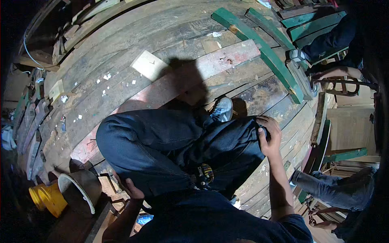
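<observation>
I sit on a plank floor, legs folded in dark trousers (154, 141). My right hand (270, 135) lies over my right knee, fingers stretched along the cloth and nothing in them. Against the outer side of my left thigh rests my left hand (130, 189), thumb apart; its other fingers are partly hidden, and no object shows in it. In front of me a worn, reddish-white board (190, 77) slants across the floor, with a bent rusty nail near its far end. Beside it is a pale square wood piece (150, 65) with a nail on it.
Green beams (263, 50) lie at the far right, close to a person's shoe (298, 55). Another person's jeans (344, 188) show at the lower right. A grey bucket (81, 188) and a yellow bucket (48, 199) stand at my left. Scrap wood (34, 137) is piled along the left.
</observation>
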